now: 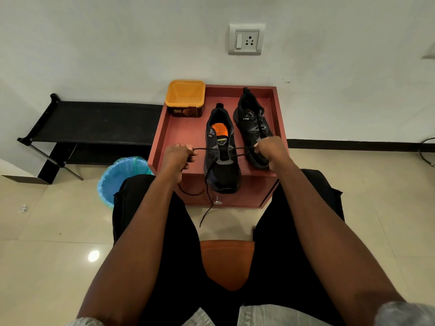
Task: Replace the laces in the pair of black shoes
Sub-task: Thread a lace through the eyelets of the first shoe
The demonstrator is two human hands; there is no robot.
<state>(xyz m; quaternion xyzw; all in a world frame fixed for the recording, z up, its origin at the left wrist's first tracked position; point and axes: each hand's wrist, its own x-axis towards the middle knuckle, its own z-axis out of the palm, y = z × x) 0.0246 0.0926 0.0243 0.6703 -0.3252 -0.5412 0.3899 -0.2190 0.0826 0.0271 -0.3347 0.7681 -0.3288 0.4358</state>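
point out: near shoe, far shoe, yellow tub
near shoe (222,175): head view, on the black toe box.
far shoe (250,118): head view, on its side panel.
yellow tub (184,91): head view, on the inner floor.

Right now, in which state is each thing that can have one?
near shoe: partly laced
far shoe: fully laced
lace: pulled taut sideways
left hand: pinches lace
right hand: grips lace
yellow tub: open, no lid

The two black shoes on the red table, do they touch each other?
Apart. The head view shows a strip of bare red table between the near shoe and the far shoe along their whole length.
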